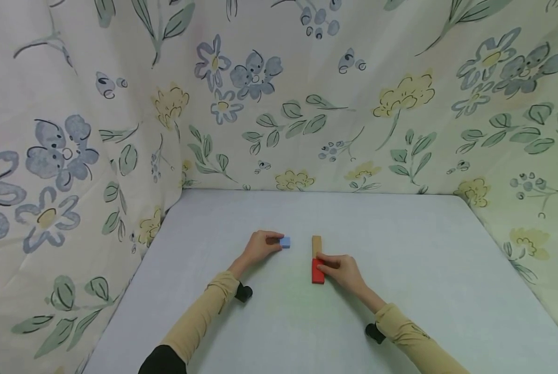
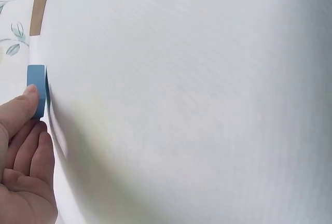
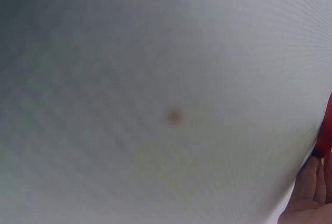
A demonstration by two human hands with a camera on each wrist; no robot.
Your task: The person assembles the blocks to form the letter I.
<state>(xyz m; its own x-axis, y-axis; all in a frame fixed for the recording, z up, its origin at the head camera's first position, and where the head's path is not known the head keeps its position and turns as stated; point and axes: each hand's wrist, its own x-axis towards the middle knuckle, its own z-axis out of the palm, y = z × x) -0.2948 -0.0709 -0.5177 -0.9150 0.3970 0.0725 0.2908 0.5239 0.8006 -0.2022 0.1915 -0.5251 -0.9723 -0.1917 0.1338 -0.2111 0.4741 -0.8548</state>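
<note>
A small blue block (image 1: 285, 242) is pinched between the thumb and fingers of my left hand (image 1: 262, 245), left of the table's middle. In the left wrist view the thumb lies along the near end of the blue block (image 2: 36, 81). My right hand (image 1: 343, 269) pinches a red block (image 1: 317, 274) by its right side. Directly beyond the red block, in line with it, lies a natural wood block (image 1: 316, 246), end to end with it in the head view. The right wrist view catches only an edge of the red block (image 3: 326, 133) above the fingers.
Both hands work over a white table (image 1: 419, 249). A floral curtain (image 1: 260, 130) hangs along its back and sides. Black wrist cameras sit on the left wrist (image 1: 243, 293) and the right wrist (image 1: 375, 333), below tan sleeves.
</note>
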